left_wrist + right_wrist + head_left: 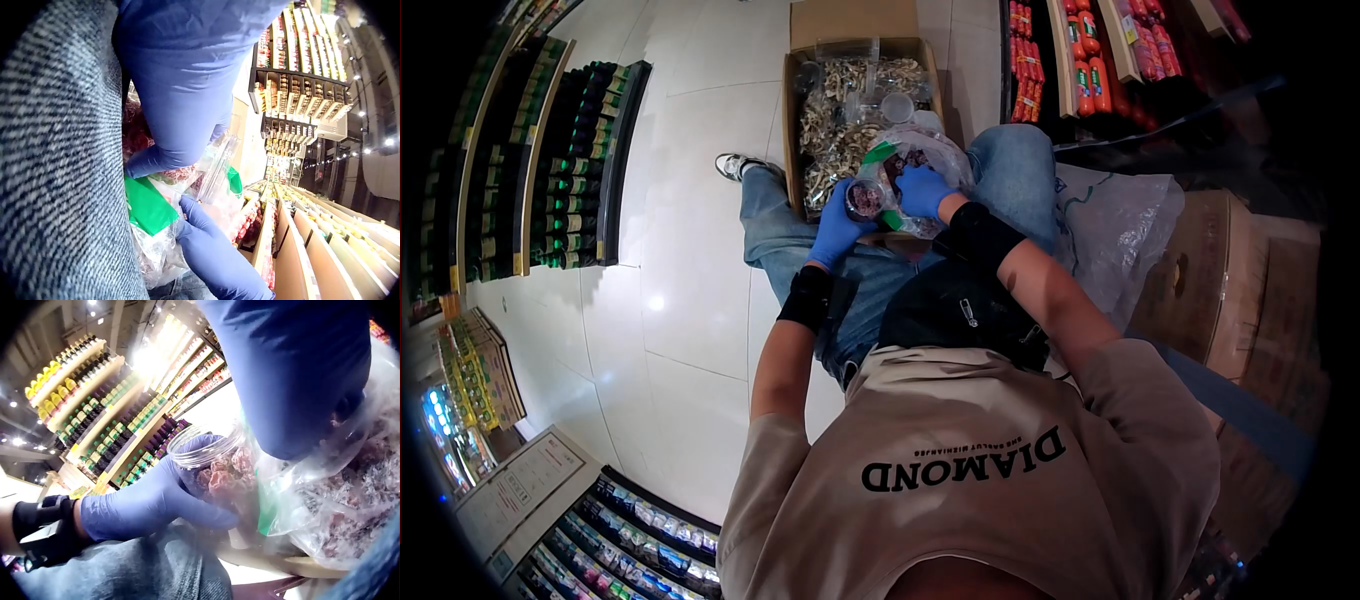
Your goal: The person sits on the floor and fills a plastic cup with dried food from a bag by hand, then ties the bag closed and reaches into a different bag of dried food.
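Observation:
My left hand (pixel 840 228), in a blue glove, grips a clear open jar (pixel 864 199) with wrinkled reddish pieces in it. In the right wrist view the fingers and thumb of this left hand (pixel 153 500) wrap the jar (pixel 215 472), which stands tilted beside the bag. The clear plastic bag (pixel 340 515), with green strips, holds more dark reddish pieces dusted with white. My gloved right hand (pixel 922 192) is at the bag's mouth, over the pieces; its fingertips are hidden. In the left wrist view the right hand (pixel 215 250) touches the bag beside a green strip (pixel 150 206).
Beyond the bag an open cardboard box (pixel 791 130) holds dried, sliced-looking pieces and clear containers. Shelves of bottles (pixel 580 180) stand at the left, with red packages (pixel 1090 85) at the upper right. An empty-looking plastic sheet (pixel 1125 215) and cartons (pixel 1200 265) lie at the right.

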Tool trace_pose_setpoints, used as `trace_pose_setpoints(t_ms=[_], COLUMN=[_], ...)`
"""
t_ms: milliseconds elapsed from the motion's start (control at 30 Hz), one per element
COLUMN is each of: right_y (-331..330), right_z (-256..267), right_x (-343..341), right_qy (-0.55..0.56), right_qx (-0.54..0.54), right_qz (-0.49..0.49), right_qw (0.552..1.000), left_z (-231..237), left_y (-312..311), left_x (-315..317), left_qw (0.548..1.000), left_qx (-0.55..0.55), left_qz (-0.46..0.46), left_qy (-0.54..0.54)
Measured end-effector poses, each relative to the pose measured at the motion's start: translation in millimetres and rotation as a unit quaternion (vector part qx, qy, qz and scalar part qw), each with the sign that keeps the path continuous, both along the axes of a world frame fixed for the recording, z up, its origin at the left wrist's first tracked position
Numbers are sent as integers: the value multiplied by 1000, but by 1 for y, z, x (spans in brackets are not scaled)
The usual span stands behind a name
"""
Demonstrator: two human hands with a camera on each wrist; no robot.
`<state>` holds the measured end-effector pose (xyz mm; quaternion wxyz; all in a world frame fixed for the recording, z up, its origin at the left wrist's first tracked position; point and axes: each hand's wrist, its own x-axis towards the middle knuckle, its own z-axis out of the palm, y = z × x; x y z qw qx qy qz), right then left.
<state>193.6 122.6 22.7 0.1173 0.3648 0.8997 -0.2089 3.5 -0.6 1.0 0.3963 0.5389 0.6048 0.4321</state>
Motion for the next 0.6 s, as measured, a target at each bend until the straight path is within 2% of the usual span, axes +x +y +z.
trace_pose_setpoints(t_ms=[167, 233, 267, 333, 467, 533, 600], right_y=[2, 6, 8, 9, 8, 6, 8], right_z=[-15, -25, -30, -32, -32, -30, -27], right_x=[-1, -2, 0, 4, 4, 5, 4], right_qy=[37, 71, 71, 140, 96, 94, 67], right_qx=[25, -9, -9, 6, 17, 43, 22], right_qz=[-19, -85, -84, -95, -82, -46, -40], right_qw=[999, 994, 994, 986, 992, 994, 997], left_z=[3, 5, 5, 8, 8, 4, 1], left_y=[-1, -1, -1, -1, -1, -1, -1], left_x=[0, 0, 1, 1, 1, 0, -1], left_qw=[1000, 1000, 1000, 1000, 1000, 1000, 1000], left_qx=[0, 3, 6, 7, -4, -1, 3], left_qz=[-2, -1, -1, 0, -2, -3, -4], left_qy=[8, 5, 3, 5, 4, 10, 15])
